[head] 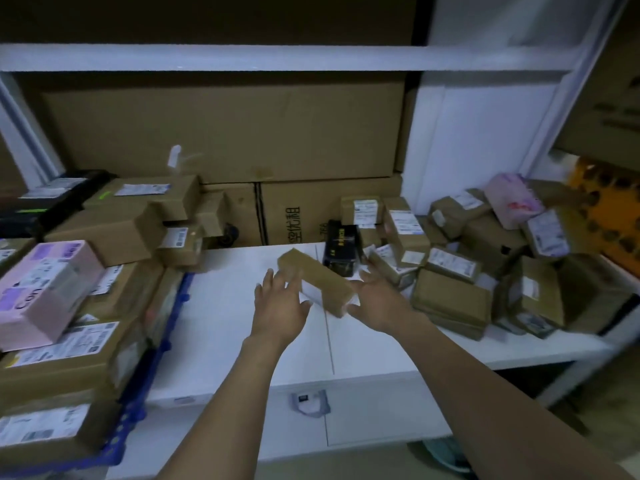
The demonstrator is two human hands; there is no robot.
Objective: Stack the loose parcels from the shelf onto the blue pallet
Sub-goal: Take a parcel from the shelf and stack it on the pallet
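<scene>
Brown parcel (313, 277) sat tilted between your hands over the white shelf (225, 327); fingers of your left hand (280, 303) lay straight on its left side; your right hand (377, 299) was at its near end, grip not discernible; blue pallet (136, 407) lay left of your fingers

I log the shelf (242, 327) straight ahead. The pallet (145, 386) sits against its left edge, with stacked parcels (62, 368) on it. Loose parcels (467, 271) are heaped on the shelf's right end. Large cartons (225, 133) stand behind, along the back. A long parcel (322, 284) is tilted mid-shelf, between the person's left hand (280, 306) and right hand (377, 303).
</scene>
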